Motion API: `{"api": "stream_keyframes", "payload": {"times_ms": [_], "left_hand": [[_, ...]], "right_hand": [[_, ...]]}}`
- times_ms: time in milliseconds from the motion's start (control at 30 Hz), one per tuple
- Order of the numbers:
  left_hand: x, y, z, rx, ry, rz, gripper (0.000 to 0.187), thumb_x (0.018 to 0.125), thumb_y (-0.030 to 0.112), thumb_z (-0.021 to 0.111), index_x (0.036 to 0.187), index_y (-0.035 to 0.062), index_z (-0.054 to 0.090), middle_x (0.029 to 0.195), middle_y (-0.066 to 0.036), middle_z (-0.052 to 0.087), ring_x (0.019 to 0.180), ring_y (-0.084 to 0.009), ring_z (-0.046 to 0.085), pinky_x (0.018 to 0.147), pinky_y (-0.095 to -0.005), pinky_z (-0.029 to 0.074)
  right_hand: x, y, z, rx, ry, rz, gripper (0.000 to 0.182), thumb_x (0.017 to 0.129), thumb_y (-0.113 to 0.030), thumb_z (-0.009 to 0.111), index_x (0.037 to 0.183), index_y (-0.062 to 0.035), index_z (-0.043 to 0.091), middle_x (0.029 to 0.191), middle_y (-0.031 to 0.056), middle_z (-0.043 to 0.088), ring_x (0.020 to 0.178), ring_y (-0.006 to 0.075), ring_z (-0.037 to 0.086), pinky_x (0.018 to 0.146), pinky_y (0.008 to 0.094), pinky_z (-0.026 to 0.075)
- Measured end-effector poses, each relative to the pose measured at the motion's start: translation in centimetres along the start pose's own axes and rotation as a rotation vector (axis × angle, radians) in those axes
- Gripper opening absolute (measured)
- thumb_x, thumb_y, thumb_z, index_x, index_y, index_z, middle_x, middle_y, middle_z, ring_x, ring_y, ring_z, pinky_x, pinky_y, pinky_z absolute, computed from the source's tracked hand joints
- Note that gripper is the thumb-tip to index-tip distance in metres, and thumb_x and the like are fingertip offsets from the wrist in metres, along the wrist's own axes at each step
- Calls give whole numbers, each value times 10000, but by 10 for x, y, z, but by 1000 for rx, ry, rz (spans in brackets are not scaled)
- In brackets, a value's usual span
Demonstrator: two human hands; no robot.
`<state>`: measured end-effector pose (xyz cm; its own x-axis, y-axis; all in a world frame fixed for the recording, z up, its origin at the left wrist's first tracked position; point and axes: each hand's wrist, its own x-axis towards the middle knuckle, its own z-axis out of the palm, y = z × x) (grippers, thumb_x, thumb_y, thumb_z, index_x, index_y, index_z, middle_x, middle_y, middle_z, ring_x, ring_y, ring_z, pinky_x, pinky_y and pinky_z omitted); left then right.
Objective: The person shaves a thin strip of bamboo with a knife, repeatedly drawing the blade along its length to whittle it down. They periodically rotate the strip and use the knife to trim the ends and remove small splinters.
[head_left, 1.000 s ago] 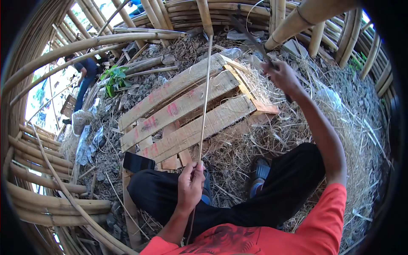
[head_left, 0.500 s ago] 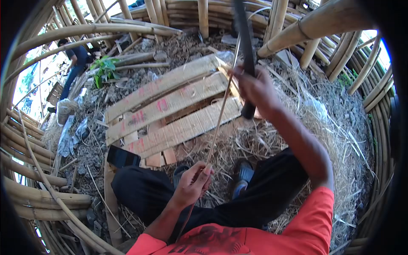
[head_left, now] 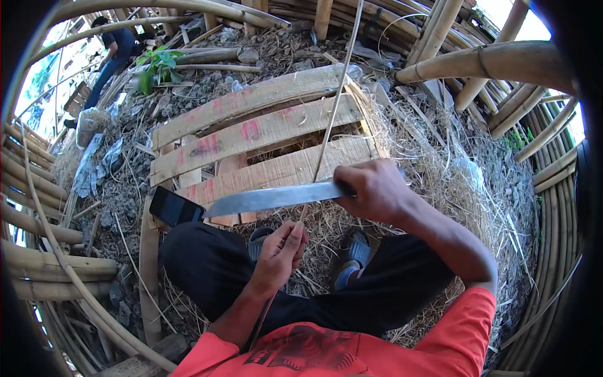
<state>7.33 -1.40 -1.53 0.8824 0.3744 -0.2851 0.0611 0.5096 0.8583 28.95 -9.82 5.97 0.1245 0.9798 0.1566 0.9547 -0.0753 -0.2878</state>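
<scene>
In the head view my left hand [head_left: 281, 252] is closed around a long thin bamboo strip [head_left: 333, 119]. The strip slants up and away from it past the top edge, and its lower end passes down beside my lap. My right hand [head_left: 375, 193] grips the dark handle of a machete [head_left: 270, 198]. Its broad grey blade points left, lying across the strip just above my left fist. Where blade and strip cross, the blade hides a short stretch of the strip.
A slatted wooden pallet [head_left: 220, 144] with red marks lies before my knees, a phone [head_left: 176, 208] at its near left corner. Shavings [head_left: 433, 201] litter the ground. Bamboo poles [head_left: 496, 61] surround the spot. A person [head_left: 116, 53] is at the far left.
My right hand has come down along the strip toward my left hand. The machete has swung from upright to nearly level, pointing left. My left hand keeps its hold.
</scene>
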Motion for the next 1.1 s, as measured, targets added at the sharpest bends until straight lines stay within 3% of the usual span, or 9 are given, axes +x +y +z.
{"api": "stream_keyframes", "payload": {"times_ms": [300, 400, 633, 733, 900, 1100], "left_hand": [[-4, -5, 5, 100, 8, 91, 273, 1024, 304, 425, 880, 77, 467, 571, 63, 318, 449, -17, 255, 401, -207, 190], [-6, -9, 1, 214, 57, 150, 271, 1023, 286, 432, 864, 69, 468, 564, 68, 310, 448, -13, 258, 402, -207, 190], [-4, -11, 0, 307, 94, 240, 263, 1021, 268, 441, 861, 60, 474, 563, 81, 302, 446, -3, 253, 404, -203, 185], [-4, -7, 0, 353, 127, 271, 258, 1019, 265, 447, 865, 60, 476, 568, 86, 302, 453, 3, 251, 408, -197, 178], [-5, -3, -1, 334, 128, 247, 259, 1012, 277, 464, 867, 63, 477, 567, 92, 294, 456, 9, 249, 410, -189, 174], [-7, -4, 1, 332, 121, 226, 261, 1009, 283, 471, 867, 64, 478, 564, 93, 298, 453, 8, 258, 409, -185, 182]], "right_hand": [[5, -5, 13, -148, -16, -101, 153, 784, -209, 648, 840, -85, 578, 652, 66, 616, 589, 271, 643, 506, 407, 489], [13, 14, 18, -225, 73, 53, 130, 777, -186, 644, 857, -90, 606, 636, 62, 623, 568, 254, 644, 495, 398, 488], [16, 24, 15, -264, 108, 20, 82, 788, -134, 603, 843, -81, 630, 642, 80, 642, 579, 257, 657, 503, 390, 505], [21, 30, 12, -297, 229, 14, 74, 808, -126, 592, 844, -75, 632, 661, 75, 650, 575, 251, 658, 505, 390, 509], [26, 46, 2, -345, 154, 175, 101, 842, -76, 529, 794, -72, 618, 671, 75, 658, 572, 218, 661, 515, 372, 525], [29, 87, -1, -420, 244, 252, 105, 808, -80, 563, 785, -75, 666, 588, 107, 634, 529, 241, 659, 499, 403, 535]]}}
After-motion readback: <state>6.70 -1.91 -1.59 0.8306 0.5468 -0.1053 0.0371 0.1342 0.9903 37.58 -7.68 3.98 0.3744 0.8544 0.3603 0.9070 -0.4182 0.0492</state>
